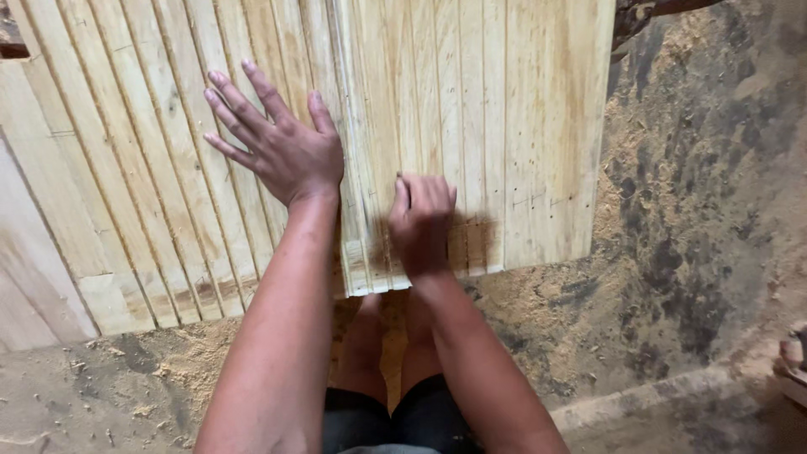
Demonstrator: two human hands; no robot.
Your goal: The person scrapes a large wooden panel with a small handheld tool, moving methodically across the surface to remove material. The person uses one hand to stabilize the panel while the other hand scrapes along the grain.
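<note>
A large pale wooden panel (521, 126) made of narrow grooved slats lies in front of me. My left hand (282, 143) rests flat on it with fingers spread, near a raised middle strip (353, 151). My right hand (422, 220) is curled into a fist close to the panel's near edge, pinching something small and dark against the wood; I cannot tell what it is. My knees show under the panel's near edge.
A second slatted panel (109, 193) lies to the left, overlapping plain boards (34, 277). Sawdust covers the dirt floor (698, 219) on the right and in front. A concrete ledge (672, 391) runs at lower right.
</note>
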